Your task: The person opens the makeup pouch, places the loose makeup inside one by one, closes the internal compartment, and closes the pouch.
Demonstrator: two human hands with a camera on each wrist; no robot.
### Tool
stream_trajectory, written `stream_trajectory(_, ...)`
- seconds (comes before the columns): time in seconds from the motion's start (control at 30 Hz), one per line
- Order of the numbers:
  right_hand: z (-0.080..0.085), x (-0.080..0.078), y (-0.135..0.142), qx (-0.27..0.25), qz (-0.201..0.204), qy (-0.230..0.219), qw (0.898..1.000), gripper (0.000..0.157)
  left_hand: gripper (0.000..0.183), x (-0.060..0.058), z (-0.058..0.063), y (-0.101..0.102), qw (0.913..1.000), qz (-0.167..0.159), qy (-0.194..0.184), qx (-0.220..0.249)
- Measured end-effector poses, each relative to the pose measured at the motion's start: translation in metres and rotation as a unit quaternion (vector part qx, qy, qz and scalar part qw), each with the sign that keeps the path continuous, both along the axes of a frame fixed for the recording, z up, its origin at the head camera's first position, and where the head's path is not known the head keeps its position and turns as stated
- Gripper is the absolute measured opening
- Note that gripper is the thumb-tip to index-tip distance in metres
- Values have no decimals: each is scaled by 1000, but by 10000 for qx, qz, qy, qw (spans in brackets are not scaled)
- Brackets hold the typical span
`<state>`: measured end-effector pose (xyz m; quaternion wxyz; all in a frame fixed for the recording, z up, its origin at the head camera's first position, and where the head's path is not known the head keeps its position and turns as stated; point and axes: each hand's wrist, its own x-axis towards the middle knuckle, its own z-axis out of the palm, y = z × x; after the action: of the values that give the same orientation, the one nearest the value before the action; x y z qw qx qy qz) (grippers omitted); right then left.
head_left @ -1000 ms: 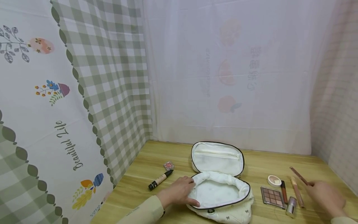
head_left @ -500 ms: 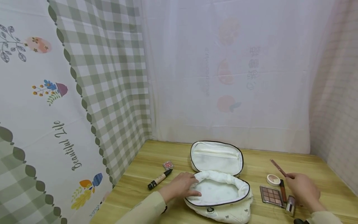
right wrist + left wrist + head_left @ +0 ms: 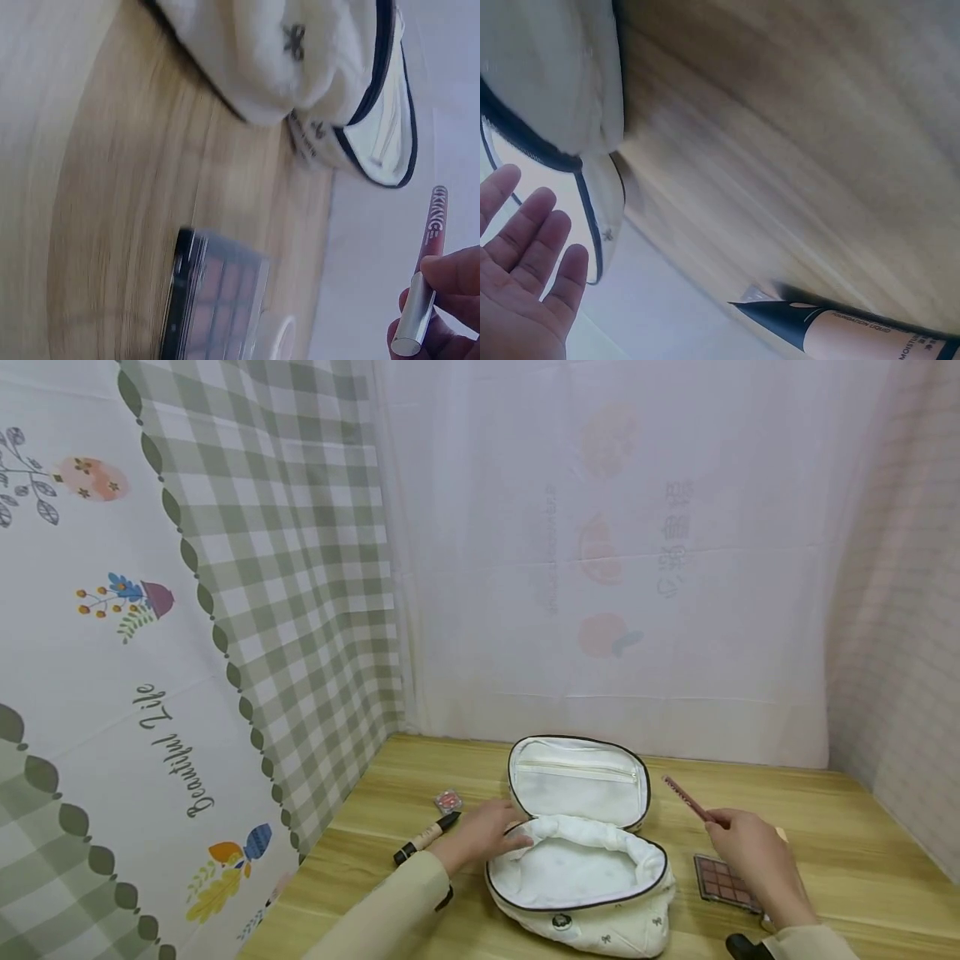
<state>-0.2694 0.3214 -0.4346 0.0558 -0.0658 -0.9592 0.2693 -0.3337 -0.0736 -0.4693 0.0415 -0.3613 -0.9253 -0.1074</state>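
Note:
A cream makeup bag (image 3: 615,929) with black piping and small bow prints sits on the table, unzipped, its lid (image 3: 579,785) folded back and its white lining showing. At the bag's left rim is my left hand (image 3: 486,833), fingers extended, thumb over the opening; the left wrist view shows its palm without anything in it. Between thumb and fingers, my right hand (image 3: 757,856) pinches a slim pink lip gloss tube (image 3: 686,798) with a silver end and white lettering. The tube is raised, slanting up and leftward, to the right of the bag's lid.
Under my right hand lies an eyeshadow palette (image 3: 723,883); a round white compact (image 3: 283,337) beside it is partly hidden. Left of the bag are a beige foundation tube (image 3: 424,841) with black ends and a small square red compact (image 3: 447,802). Curtains enclose the wooden table (image 3: 855,843).
My right hand has carried the lip gloss tube leftward from the table's right side toward the bag. My left hand has shifted slightly up along the rim, its thumb lifting off the front edge.

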Motion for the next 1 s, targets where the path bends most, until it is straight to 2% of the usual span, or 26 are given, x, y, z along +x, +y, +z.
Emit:
stream_trajectory(0.17, 2, 4, -16, 183, 151, 419, 9988, 36, 38, -16, 4, 0, 9972, 300, -459, 511)
stream_trajectory(0.3, 2, 7, -26, 265, 268, 542, 9978, 33, 40, -29, 6, -1, 9887, 620, -858, 1063)
stream_trajectory(0.5, 4, 10, -42, 266, 461, 594, 9968, 30, 45, -45, 8, -2, 9600, 1169, -1417, 2114)
stream_trajectory(0.6, 7, 11, -51, 319, 558, 736, 9952, 29, 50, -52, 10, -2, 9441, 1399, -1660, 2479)
stream_trajectory(0.8, 7, 15, -70, 416, 678, 1181, 9898, 23, 59, -67, 12, -1, 9270, 1625, -1997, 2727)
stream_trajectory(1.0, 8, 19, -85, 478, 769, 1280, 9876, 17, 70, -80, 11, 0, 9047, 1913, -2478, 2889)
